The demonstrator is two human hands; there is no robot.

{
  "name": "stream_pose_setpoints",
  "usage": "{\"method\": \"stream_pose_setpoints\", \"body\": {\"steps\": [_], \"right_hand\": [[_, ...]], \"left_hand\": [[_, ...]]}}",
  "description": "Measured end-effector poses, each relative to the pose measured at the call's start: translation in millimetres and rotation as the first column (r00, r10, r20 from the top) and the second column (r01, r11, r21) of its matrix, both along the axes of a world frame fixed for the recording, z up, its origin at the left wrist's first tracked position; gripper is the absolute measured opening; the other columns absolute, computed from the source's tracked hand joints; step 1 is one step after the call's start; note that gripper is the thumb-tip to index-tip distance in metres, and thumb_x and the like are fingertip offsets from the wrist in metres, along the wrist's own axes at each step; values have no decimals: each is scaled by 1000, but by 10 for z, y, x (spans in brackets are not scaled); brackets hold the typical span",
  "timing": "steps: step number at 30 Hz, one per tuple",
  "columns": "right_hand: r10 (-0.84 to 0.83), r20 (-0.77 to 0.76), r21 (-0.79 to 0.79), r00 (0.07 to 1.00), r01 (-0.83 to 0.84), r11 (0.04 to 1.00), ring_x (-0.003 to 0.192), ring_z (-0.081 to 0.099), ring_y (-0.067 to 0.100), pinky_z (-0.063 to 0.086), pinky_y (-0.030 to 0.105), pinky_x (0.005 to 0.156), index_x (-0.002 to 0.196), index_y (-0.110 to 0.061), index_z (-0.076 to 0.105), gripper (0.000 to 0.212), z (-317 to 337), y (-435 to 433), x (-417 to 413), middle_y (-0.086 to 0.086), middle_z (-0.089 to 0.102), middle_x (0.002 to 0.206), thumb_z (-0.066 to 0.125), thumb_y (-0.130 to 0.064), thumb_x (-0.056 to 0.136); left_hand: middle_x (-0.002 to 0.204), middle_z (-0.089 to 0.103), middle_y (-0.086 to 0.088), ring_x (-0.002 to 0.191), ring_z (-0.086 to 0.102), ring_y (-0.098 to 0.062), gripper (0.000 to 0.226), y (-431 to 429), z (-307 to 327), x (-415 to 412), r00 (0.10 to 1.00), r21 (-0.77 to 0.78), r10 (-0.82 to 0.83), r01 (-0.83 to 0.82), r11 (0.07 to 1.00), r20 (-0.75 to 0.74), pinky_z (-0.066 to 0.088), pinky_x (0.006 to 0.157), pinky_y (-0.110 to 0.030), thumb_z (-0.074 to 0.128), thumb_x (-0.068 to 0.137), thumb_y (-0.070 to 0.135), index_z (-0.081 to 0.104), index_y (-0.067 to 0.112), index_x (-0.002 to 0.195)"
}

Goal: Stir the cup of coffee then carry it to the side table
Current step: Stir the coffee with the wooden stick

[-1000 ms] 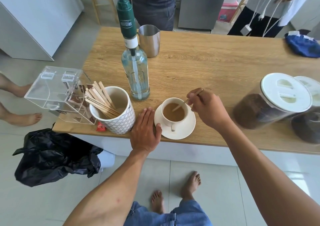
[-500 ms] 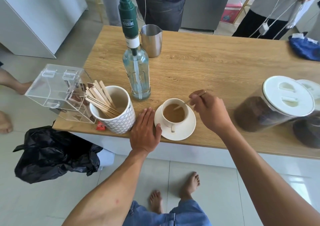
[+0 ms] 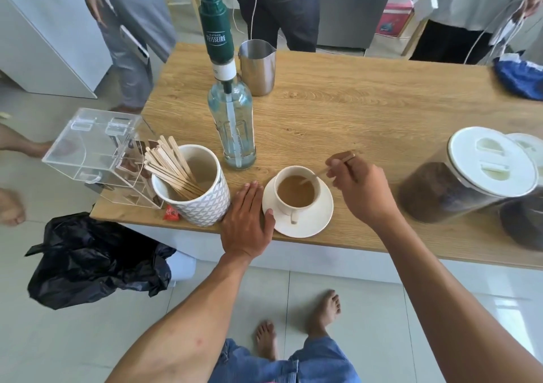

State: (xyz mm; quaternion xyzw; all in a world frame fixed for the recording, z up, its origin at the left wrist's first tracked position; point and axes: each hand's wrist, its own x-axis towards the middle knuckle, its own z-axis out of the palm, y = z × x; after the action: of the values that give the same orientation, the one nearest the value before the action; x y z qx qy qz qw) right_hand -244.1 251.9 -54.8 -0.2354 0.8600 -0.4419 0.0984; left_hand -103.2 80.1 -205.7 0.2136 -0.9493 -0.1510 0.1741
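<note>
- Our flat left hand (image 3: 246, 222) touches the round white saucer (image 3: 318, 221) at the wooden counter's (image 3: 352, 112) near edge.
- Our right hand (image 3: 363, 190) pinches a thin wooden stick (image 3: 318, 173) in the white coffee cup (image 3: 282, 206).

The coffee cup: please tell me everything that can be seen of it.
The cup is white, seemingly ceramic, with a small handle turned toward the person. It stands upright on a white saucer near the front edge of the table, nearly full of light brown coffee. A thin wooden stirrer, pinched by the right hand, dips into it. The left hand lies flat beside it, thumb on the saucer's edge.
</note>
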Motion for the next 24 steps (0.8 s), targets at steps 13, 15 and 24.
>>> {"method": "stream_pose_setpoints", "body": {"steps": [13,15,24], "right_hand": [[-38,21,46,999,37,998,72,64,10,52,32,70,88,-19,67,22,-2,18,14,-14,66,76,48,-20,98],[-16,17,31,1000,15,999,73,65,6,53,32,73,93,-18,68,21,4,18,-1,-15,67,77,49,-20,99],[52,11,50,999,-52,997,77,66,10,52,31,75,85,-20,66,22,-2,21,33,-10,70,84,49,-17,98]], "left_hand": [[146,54,-9,141,43,-26,56,21,19,-3,1000,-11,2,-2,1000,-27,33,118,-41,34,99,40,55,7,139],[146,55,-10,141,43,-26,55,17,25,1,999,-16,-2,2,1000,-37,32,119,-40,35,99,39,55,7,139],[146,54,-10,141,43,-26,56,13,28,10,999,-26,0,-1,1000,-37,34,118,-42,33,100,40,55,6,140]]}}
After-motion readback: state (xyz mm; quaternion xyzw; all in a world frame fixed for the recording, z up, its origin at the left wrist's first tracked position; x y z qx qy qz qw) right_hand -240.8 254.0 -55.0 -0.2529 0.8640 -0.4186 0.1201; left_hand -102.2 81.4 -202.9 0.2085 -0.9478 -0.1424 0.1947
